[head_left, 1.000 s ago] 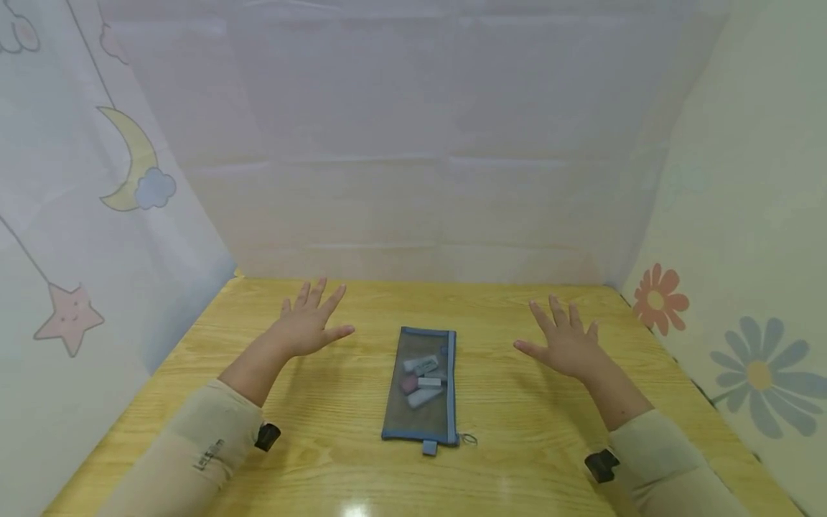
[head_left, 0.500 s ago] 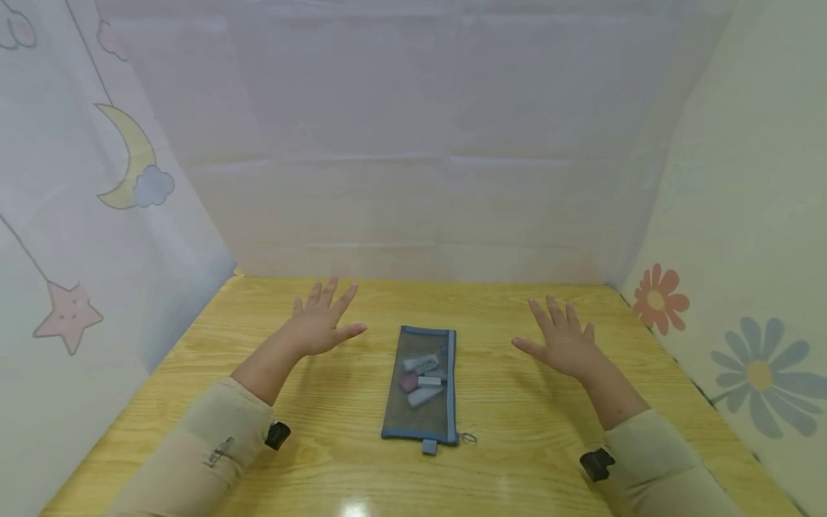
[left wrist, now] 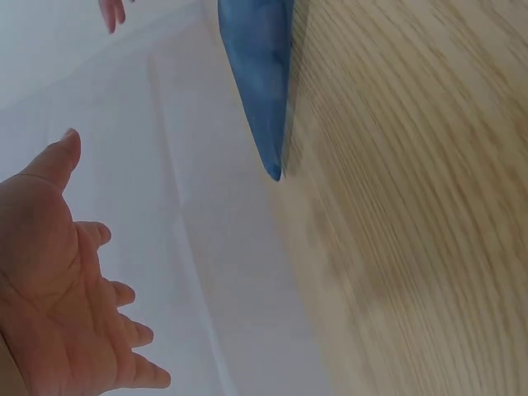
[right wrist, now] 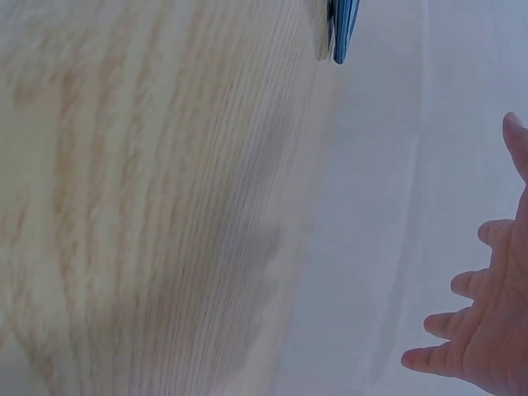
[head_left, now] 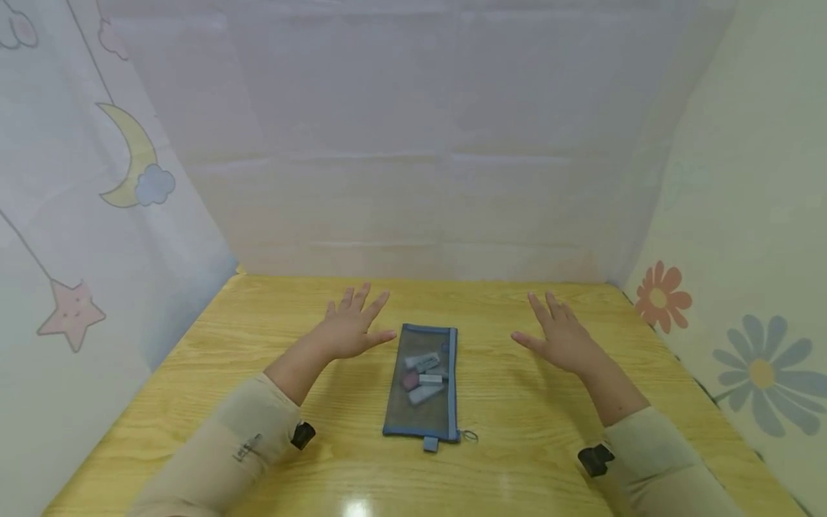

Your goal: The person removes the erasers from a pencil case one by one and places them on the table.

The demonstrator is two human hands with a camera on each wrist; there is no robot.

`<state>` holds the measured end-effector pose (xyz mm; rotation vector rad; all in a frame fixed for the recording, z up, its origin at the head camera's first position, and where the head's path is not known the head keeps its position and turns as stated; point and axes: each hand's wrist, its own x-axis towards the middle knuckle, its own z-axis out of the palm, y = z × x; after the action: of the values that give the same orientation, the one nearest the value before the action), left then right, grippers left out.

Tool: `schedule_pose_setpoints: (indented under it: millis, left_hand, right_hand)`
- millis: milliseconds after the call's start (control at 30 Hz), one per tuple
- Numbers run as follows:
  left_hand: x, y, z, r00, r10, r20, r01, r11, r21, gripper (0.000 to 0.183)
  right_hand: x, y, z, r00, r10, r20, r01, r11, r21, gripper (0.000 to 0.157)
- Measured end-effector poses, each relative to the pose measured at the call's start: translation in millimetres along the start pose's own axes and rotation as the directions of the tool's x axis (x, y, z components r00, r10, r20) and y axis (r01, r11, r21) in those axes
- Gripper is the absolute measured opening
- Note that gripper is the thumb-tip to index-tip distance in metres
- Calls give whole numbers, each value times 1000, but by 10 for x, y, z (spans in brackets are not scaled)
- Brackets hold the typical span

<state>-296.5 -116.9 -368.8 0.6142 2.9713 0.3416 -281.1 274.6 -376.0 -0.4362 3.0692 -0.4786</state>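
A flat mesh zip pouch (head_left: 400, 413) with blue edging lies on the wooden table in the head view. Through its mesh show several small pieces, among them a white block (head_left: 430, 379) and a pink one (head_left: 410, 380). My left hand (head_left: 345, 334) hovers just left of the pouch, fingers spread and thumb pointing toward its upper left edge. To the right, farther off, my right hand (head_left: 564, 342) is held above the table with straight fingers. Both palms hold nothing. In the left wrist view the pouch's blue side (left wrist: 260, 74) rises near the left hand.
The wooden table (head_left: 510, 459) meets a pale sheet (head_left: 413, 143) at the back. Side panels carry a moon (head_left: 132, 154), a star and flowers. A zipper ring (head_left: 469, 436) sticks out at the pouch's lower right corner.
My left hand has moved right, closer to the pouch. The right hand has barely shifted, and its fingers look closer together. The pouch stays put on the table.
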Motion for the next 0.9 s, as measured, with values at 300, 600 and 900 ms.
schedule_pose_setpoints:
  millis: [300,600,900]
  left_hand:
    - [163,337,149,995,84,60,-85,996,14,82]
    - [222,590,368,982,129,141,-148,980,133,79]
    - [182,660,628,970,138,202,-183,957,223,79]
  right_hand:
    - [-12,-19,-23,1000,7,3,-7,999,33,93]
    - [15,14,-47,1000,-8,-2,8,999,34,93]
    - [10,67,-22,1000,-2,-5,2,997,77,91]
